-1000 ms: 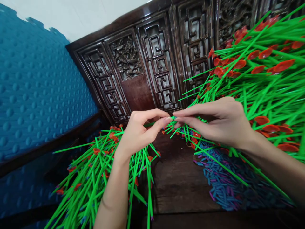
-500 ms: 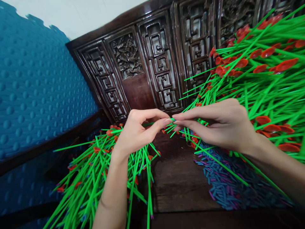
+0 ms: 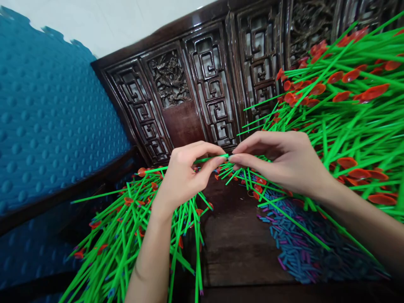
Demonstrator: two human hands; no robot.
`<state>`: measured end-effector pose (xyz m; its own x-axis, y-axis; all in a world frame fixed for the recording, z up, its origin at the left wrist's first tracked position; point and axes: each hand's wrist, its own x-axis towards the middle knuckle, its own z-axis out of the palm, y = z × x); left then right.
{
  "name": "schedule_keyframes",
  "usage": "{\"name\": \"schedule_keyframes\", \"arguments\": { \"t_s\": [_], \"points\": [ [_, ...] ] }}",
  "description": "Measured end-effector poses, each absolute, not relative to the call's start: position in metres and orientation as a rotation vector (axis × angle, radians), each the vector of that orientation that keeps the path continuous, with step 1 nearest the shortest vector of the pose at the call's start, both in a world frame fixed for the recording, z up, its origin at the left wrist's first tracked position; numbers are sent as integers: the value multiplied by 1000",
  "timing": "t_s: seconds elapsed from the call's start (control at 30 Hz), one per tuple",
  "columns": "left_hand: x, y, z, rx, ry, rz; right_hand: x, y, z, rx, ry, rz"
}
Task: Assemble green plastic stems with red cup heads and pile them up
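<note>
Near the centre, my left hand [image 3: 189, 174] pinches a green stick [image 3: 206, 159] between thumb and fingers, its end poking out past the fingertips. Facing it, my right hand [image 3: 280, 162] has thumb and index finger close together at that stick end; whatever lies between them is too small to name. Below my left hand spreads a pile of green sticks with red cups [image 3: 126, 235]. A larger pile of such sticks [image 3: 356, 122] lies behind and right of my right hand. Small blue and purple tubes [image 3: 293, 244] are heaped under my right forearm.
A dark wooden bench seat [image 3: 233, 235] lies below my hands, with its carved backrest [image 3: 186, 122] behind. A blue studded foam mat [image 3: 53, 109] stands at the left. Pale wall [image 3: 120, 25] shows at the top.
My right fingertips have drawn slightly off the stick and its index finger has lifted from the thumb. More of the stick's end shows at my left fingertips. The view has shifted slightly.
</note>
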<state>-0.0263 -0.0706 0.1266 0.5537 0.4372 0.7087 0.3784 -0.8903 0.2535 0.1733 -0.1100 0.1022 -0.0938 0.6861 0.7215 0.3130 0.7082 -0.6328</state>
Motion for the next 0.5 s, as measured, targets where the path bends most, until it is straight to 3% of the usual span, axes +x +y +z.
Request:
{"name": "schedule_keyframes", "arguments": {
  "t_s": [0.5],
  "points": [
    [-25, -66, 124, 2756, 671, 1329, 172, -110, 100, -788, -1630, 323]
  ]
}}
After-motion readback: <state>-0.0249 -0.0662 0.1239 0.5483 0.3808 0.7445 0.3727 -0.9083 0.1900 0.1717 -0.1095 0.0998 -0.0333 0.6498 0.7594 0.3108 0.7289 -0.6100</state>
